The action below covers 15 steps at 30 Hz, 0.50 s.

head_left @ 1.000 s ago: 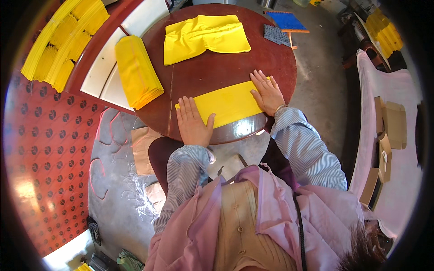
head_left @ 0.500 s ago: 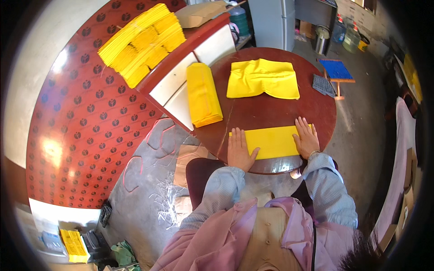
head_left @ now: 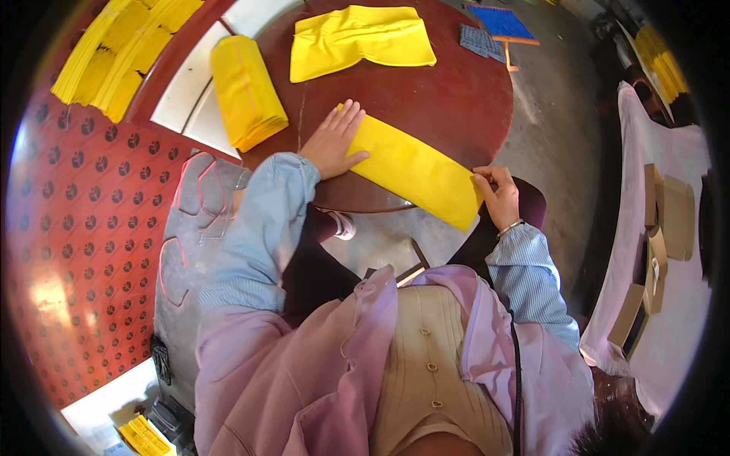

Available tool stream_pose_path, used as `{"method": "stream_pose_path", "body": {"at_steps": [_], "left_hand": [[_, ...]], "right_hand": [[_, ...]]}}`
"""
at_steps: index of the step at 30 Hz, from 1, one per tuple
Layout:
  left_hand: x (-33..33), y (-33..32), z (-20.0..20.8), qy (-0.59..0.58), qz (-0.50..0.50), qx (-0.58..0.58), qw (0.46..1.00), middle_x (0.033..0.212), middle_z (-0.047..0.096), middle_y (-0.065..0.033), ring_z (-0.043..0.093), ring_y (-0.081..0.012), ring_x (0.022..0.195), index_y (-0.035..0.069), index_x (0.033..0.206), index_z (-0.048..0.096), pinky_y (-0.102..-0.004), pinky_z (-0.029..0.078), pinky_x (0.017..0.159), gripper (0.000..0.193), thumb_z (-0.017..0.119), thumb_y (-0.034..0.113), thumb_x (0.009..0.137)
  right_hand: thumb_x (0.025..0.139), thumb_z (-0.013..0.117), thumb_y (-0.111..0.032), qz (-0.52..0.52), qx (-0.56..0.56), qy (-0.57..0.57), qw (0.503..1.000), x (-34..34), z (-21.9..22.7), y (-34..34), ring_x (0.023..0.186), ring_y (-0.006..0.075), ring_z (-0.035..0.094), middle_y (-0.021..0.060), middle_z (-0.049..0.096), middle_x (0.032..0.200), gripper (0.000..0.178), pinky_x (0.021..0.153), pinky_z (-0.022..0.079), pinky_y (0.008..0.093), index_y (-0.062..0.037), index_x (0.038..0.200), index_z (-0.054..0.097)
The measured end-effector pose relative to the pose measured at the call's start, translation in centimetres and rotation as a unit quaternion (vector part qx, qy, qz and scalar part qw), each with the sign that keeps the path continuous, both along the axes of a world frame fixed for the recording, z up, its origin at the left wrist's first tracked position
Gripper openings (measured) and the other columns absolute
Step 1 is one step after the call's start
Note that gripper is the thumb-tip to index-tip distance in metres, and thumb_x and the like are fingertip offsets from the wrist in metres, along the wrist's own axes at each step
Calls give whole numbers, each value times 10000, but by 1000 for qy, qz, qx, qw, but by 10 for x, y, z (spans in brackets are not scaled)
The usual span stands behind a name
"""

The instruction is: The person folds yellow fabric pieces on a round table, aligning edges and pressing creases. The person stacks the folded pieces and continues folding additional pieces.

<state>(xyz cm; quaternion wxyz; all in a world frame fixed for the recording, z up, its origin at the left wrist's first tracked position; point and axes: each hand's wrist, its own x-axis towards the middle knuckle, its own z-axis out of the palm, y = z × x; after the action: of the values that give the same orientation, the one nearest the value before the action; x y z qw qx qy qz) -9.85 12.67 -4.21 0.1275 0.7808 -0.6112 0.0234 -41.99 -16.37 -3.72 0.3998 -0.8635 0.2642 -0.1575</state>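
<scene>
A folded yellow fabric piece (head_left: 414, 167) lies slanted on the round dark-red table (head_left: 403, 99), its right end sticking out past the near edge. My left hand (head_left: 334, 143) rests flat on its far left end, fingers stretched out. At the right end, my right hand (head_left: 499, 196) pinches the corner between thumb and fingers. Farther back on the table lies a creased, flat yellow fabric piece (head_left: 361, 42). To the left of it stands a thick folded yellow stack (head_left: 245, 91).
Bundled yellow stacks (head_left: 122, 49) lie on the red patterned surface (head_left: 91, 251) at the left. A grey cloth (head_left: 480, 40) sits by the table's right edge, near a small blue-topped stool (head_left: 503, 24). Open cardboard boxes (head_left: 673, 216) lie on a pale-covered surface at the right.
The fabric piece has turned from lying straight to slanted, its right end drawn toward me over the edge. My right hand has gone from flat to pinching. The whole view has tilted down.
</scene>
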Motion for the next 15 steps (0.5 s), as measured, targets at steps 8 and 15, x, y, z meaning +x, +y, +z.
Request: {"method": "stream_pose_path", "body": {"at_steps": [8, 15], "left_hand": [[5, 0, 17, -35, 74, -89, 993, 1716, 336, -246, 222, -415, 1634, -1, 1658, 332, -518, 189, 1326, 795, 663, 379, 1042], [-138, 35, -7, 467, 442, -327, 693, 1305, 658, -163, 677, -272, 1156, -20, 1375, 576, -355, 535, 1025, 410, 683, 217, 1058]], "right_hand": [[1016, 771, -283, 51, 400, 97, 910, 0, -7, -13, 826, 131, 751, 35, 770, 954, 277, 721, 633, 298, -27, 1116, 736], [1031, 749, -299, 107, 491, 109, 858, 5, 6, -5, 739, 118, 720, 30, 745, 943, 313, 596, 584, 232, -33, 1185, 691]]}}
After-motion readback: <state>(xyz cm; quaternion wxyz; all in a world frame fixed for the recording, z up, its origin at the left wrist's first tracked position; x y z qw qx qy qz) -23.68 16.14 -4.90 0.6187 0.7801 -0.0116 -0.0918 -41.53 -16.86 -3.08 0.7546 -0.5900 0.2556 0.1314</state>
